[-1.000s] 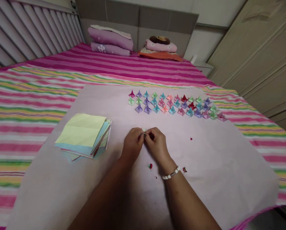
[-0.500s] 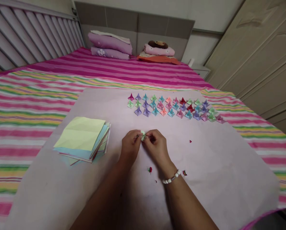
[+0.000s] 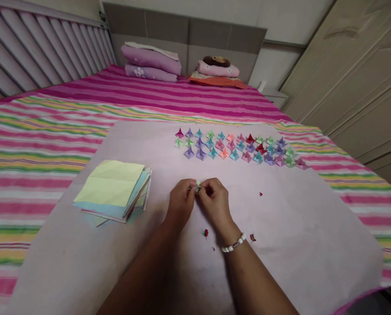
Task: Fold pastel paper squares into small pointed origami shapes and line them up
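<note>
My left hand and my right hand meet over a pale pink sheet spread on the bed. Both pinch one small pale green folded paper piece between their fingertips. A white bead bracelet circles my right wrist. Beyond the hands, several small folded paper shapes in many colours stand in three rows. To the left lies a stack of square coloured papers with a yellow-green sheet on top.
Tiny red and green paper scraps lie near my wrists, another scrap to the right. The striped bedspread surrounds the sheet. Pillows and folded bedding lie at the headboard. A wardrobe stands on the right.
My hands have stayed together on the small green piece, the fingers shifting slightly as they work it. The view tilted down a little.
</note>
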`<state>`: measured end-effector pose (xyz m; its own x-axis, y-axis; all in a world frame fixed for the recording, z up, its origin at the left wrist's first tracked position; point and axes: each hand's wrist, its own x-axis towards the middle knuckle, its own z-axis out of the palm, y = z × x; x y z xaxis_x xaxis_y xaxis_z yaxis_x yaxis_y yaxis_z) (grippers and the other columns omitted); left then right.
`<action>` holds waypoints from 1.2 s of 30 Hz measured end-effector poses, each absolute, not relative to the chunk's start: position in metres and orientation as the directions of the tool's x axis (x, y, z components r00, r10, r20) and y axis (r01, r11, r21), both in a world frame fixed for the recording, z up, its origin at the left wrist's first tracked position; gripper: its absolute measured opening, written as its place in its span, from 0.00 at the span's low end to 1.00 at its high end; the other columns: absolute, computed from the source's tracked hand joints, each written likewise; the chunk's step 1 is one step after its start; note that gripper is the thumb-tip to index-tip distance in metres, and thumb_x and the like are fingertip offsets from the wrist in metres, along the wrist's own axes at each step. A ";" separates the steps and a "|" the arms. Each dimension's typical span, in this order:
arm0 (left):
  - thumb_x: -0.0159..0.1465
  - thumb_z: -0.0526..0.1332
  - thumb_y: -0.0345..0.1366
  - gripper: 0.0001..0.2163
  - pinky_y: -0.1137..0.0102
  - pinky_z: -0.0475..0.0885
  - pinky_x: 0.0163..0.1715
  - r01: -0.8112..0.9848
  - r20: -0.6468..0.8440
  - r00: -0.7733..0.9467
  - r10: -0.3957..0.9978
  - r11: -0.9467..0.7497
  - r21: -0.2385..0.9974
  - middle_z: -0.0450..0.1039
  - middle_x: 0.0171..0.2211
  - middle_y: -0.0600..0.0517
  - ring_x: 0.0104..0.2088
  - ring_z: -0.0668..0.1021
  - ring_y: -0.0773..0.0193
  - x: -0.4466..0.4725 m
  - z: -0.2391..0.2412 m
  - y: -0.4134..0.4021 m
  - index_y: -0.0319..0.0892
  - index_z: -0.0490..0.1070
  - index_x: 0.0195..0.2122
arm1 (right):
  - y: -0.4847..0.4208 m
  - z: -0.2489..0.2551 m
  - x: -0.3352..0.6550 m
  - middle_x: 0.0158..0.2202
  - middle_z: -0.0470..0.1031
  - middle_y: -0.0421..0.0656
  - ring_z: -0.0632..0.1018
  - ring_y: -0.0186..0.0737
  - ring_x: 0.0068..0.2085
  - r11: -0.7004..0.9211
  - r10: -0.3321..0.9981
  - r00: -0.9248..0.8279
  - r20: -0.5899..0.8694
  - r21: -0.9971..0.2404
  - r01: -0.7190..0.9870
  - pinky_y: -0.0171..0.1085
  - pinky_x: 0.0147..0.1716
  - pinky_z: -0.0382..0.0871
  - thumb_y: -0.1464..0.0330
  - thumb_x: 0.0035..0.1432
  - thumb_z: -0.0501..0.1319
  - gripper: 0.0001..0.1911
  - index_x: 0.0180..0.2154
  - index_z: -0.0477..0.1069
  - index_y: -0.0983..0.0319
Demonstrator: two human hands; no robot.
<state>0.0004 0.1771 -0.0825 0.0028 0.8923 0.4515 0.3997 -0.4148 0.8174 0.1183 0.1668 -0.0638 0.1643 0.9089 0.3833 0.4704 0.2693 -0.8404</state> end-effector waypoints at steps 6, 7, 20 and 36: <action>0.58 0.57 0.27 0.06 0.62 0.75 0.43 0.429 0.441 0.042 0.896 -0.415 0.802 0.75 0.42 0.46 0.43 0.78 0.59 0.001 -0.089 0.179 0.42 0.70 0.35 | 0.168 -0.066 0.119 0.28 0.70 0.41 0.72 0.38 0.30 0.291 0.904 0.127 0.409 -0.805 0.517 0.37 0.29 0.66 0.74 0.50 0.56 0.05 0.26 0.68 0.60; 0.58 0.57 0.27 0.06 0.62 0.75 0.42 0.440 0.446 0.052 0.893 -0.422 0.793 0.75 0.41 0.46 0.42 0.78 0.60 0.000 -0.089 0.180 0.43 0.70 0.35 | 0.168 -0.066 0.119 0.27 0.70 0.41 0.72 0.38 0.30 0.287 0.906 0.124 0.404 -0.804 0.520 0.37 0.29 0.66 0.74 0.50 0.56 0.05 0.26 0.68 0.60; 0.58 0.55 0.26 0.06 0.62 0.74 0.42 0.436 0.473 0.056 0.879 -0.447 0.781 0.74 0.39 0.48 0.44 0.75 0.59 0.000 -0.088 0.179 0.43 0.69 0.31 | 0.168 -0.067 0.118 0.27 0.71 0.41 0.72 0.38 0.30 0.268 0.908 0.152 0.391 -0.819 0.508 0.37 0.30 0.66 0.74 0.50 0.56 0.05 0.26 0.69 0.61; 0.57 0.60 0.31 0.02 0.66 0.76 0.40 0.170 0.299 -0.063 0.952 -0.285 0.943 0.71 0.40 0.47 0.43 0.76 0.61 0.000 -0.086 0.180 0.41 0.71 0.32 | 0.171 -0.068 0.120 0.24 0.71 0.38 0.73 0.36 0.25 0.154 0.954 0.223 0.199 -0.967 0.201 0.35 0.25 0.67 0.68 0.47 0.60 0.04 0.29 0.68 0.60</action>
<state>0.0000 0.1802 -0.0856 -0.0626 0.9521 0.2993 0.1700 -0.2853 0.9432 0.1197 0.1710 -0.0678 0.2230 0.9544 0.1987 0.2012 0.1543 -0.9673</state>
